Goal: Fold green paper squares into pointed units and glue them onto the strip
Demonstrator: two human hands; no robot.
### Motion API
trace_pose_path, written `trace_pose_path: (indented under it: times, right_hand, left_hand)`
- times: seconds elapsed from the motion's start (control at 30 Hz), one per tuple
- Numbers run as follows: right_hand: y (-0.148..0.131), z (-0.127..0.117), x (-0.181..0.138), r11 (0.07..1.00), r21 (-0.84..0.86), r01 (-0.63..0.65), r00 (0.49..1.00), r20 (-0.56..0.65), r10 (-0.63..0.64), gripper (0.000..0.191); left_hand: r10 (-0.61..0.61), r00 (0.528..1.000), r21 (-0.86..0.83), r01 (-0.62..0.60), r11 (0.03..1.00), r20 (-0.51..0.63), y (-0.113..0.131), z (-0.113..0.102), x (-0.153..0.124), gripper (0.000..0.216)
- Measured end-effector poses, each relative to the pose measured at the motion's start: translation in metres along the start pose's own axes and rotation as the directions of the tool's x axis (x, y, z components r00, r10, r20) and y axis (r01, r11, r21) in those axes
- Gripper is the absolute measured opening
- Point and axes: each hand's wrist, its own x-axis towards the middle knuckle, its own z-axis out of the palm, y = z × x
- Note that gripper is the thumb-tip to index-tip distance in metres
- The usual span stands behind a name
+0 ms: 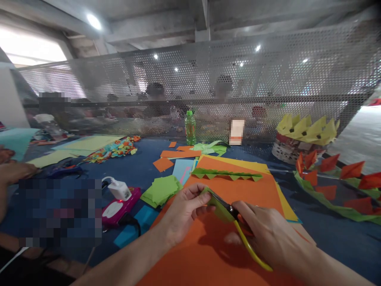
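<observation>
**Snipping a small green piece over the orange sheet**

The left hand [181, 212] is pinching a folded green piece [218, 208] between thumb and fingertips, closed narrowly on its near edge. The right hand [268, 234] is gripping the scissors [250, 246], with its fingers through the yellow loops and the dark blades biting into the piece right beside the left fingertips. Both hands are hovering just above a large orange sheet [208, 254].

To my eye, the cut is calling for short, slow closes of the blades, with the left hand turning the paper into them instead of the scissors twisting. The pinching fingers are sitting very close to the blade line, so sliding them back a little seems wise. The piece looks like several layers, so a firm pinch should be keeping them from slipping apart.

The green piece is looking matte and stiff, with crisp folded edges. The orange sheet is lying smooth and flat, with a yellow sheet [287, 206] peeking out under it to the right of the right hand. Just beyond the hands, a long green strip [226, 174] with sawtooth points is resting on the orange. Left of the left hand, a loose stack of green squares [162, 190] is fanning out. Well to the right, folded red-orange points [327, 190] are standing along a green band. Far ahead, a green plastic bottle [190, 128] is standing upright. Another person's hand [14, 171] is resting at the far left
</observation>
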Motion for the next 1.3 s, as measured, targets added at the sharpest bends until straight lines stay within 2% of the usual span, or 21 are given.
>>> trace_pose_path:
  times: [0.2,0.47,0.63,0.87,1.0,1.13,1.3]
  right_hand:
    - [0.000,0.000,0.000,0.999,0.005,0.039,0.998,-0.045,-0.038,0.026]
    - [-0.004,-0.004,0.002,0.994,-0.030,0.108,0.989,-0.101,-0.110,0.043]
    - [-0.006,-0.009,0.004,0.988,-0.097,0.120,0.981,-0.141,-0.133,0.046]
    - [-0.008,-0.011,0.003,0.988,-0.128,0.086,0.979,-0.173,-0.108,0.025]
    - [-0.006,-0.008,0.004,0.993,-0.091,0.076,0.987,-0.138,-0.088,0.026]
    - [-0.007,-0.011,0.003,0.998,-0.036,0.050,0.998,-0.043,-0.052,0.032]
    - [-0.008,-0.012,0.001,0.996,-0.084,-0.004,1.000,0.007,0.005,0.046]
  left_hand:
    - [-0.010,1.000,-0.005,0.010,1.000,0.007,0.001,0.003,-0.001,0.008]
    - [-0.029,1.000,-0.012,0.029,1.000,-0.009,0.004,0.006,-0.004,0.029]
    - [-0.023,1.000,0.003,0.023,1.000,-0.020,0.005,0.009,-0.004,0.033]
    - [-0.016,1.000,0.025,0.016,1.000,-0.015,0.005,0.009,-0.004,0.032]
    - [-0.011,1.000,0.027,0.012,1.000,-0.020,0.006,0.009,-0.004,0.032]
    - [-0.013,0.999,0.027,0.014,1.000,-0.029,0.005,0.010,-0.005,0.035]
    - [-0.015,0.999,0.033,0.016,0.999,-0.030,0.004,0.012,-0.005,0.035]
